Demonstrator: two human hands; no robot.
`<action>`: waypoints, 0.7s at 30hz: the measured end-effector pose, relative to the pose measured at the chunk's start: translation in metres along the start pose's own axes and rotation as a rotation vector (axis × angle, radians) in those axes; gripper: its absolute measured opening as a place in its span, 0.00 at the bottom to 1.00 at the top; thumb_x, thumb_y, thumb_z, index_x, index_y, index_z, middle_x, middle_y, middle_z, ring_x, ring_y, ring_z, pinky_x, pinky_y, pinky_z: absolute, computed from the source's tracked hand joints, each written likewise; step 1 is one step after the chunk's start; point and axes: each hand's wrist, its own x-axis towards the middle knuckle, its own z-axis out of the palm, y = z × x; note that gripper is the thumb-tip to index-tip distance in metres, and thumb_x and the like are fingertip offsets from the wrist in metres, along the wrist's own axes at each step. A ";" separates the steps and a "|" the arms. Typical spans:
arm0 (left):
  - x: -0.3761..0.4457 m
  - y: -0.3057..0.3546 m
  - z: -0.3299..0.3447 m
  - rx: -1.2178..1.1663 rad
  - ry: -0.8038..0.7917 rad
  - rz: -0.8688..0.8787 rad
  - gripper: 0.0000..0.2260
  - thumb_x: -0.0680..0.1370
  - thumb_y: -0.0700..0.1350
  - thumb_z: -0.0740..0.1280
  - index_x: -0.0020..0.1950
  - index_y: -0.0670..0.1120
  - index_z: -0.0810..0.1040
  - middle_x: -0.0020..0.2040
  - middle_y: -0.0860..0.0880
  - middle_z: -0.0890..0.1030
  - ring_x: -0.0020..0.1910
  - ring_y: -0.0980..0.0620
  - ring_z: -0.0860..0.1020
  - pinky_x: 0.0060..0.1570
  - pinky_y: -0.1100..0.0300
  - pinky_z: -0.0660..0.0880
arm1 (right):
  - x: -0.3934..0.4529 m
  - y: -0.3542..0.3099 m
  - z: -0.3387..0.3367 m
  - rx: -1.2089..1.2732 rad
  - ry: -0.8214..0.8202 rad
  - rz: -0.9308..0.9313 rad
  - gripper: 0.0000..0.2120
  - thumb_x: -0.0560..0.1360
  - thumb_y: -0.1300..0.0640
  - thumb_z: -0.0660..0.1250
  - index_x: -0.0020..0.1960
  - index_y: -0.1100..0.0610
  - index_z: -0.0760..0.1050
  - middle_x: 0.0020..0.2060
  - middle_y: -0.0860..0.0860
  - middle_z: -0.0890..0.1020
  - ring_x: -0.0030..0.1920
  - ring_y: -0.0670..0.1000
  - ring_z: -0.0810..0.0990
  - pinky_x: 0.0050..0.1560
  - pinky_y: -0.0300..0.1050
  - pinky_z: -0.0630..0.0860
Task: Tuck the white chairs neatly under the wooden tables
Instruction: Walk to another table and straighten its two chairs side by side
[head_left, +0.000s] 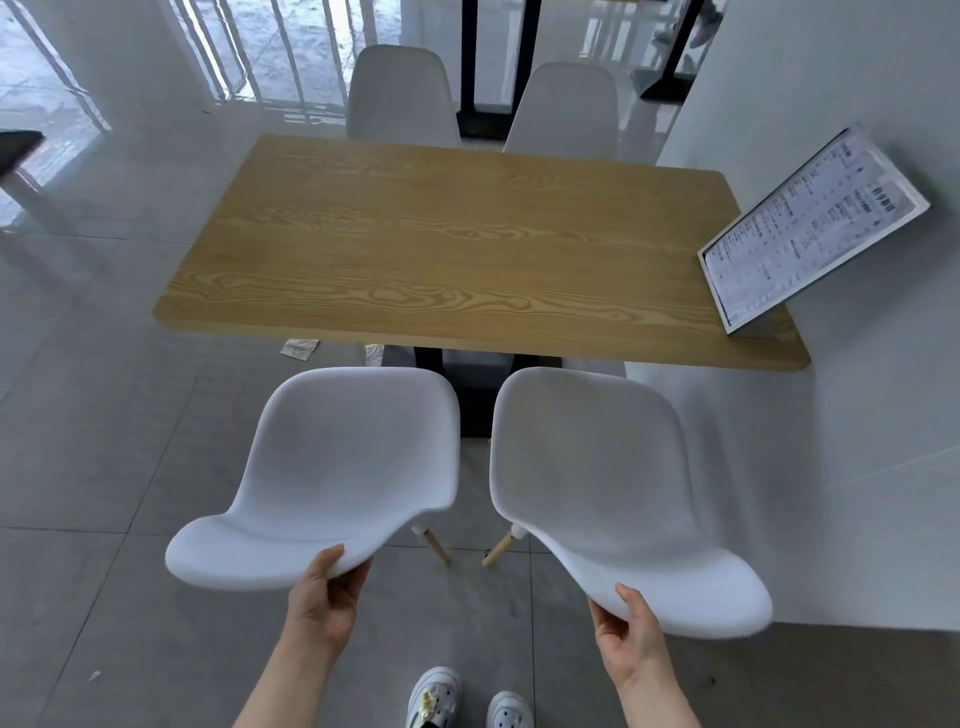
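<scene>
Two white shell chairs stand side by side on the near side of a wooden table (441, 244). My left hand (324, 597) grips the top edge of the left chair's (337, 457) backrest. My right hand (626, 631) grips the top edge of the right chair's (597, 467) backrest. Both seats stand just short of the table's near edge, their front rims close to it. Across the table, two more white chairs (397, 96) (563, 111) sit against its far edge with only their backs showing.
A framed menu board (810, 228) leans against the white wall (831, 78) at the table's right end. The table's black pedestal base (470, 389) stands between the two near chairs. Scraps of paper (300, 347) lie on the grey tiled floor. My white shoes (431, 696) are below.
</scene>
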 end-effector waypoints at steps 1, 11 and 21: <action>0.001 0.001 0.001 0.006 0.013 0.006 0.05 0.77 0.34 0.61 0.46 0.41 0.75 0.31 0.49 0.84 0.35 0.49 0.84 0.35 0.58 0.82 | 0.001 0.000 -0.004 -0.003 0.006 0.002 0.25 0.76 0.66 0.61 0.72 0.62 0.65 0.48 0.56 0.78 0.48 0.54 0.78 0.31 0.45 0.82; -0.004 0.000 0.004 0.049 0.123 -0.002 0.03 0.76 0.34 0.62 0.44 0.41 0.74 0.42 0.44 0.79 0.42 0.47 0.77 0.27 0.59 0.80 | -0.006 -0.025 0.031 -0.073 0.032 0.053 0.03 0.76 0.66 0.61 0.47 0.60 0.71 0.46 0.57 0.78 0.45 0.55 0.79 0.54 0.50 0.80; -0.053 0.013 0.009 0.183 0.195 0.144 0.10 0.77 0.38 0.59 0.58 0.40 0.68 0.43 0.43 0.75 0.40 0.44 0.77 0.34 0.53 0.80 | -0.020 -0.039 0.009 -0.168 0.005 0.107 0.03 0.76 0.66 0.62 0.44 0.61 0.72 0.29 0.57 0.83 0.21 0.49 0.81 0.23 0.44 0.79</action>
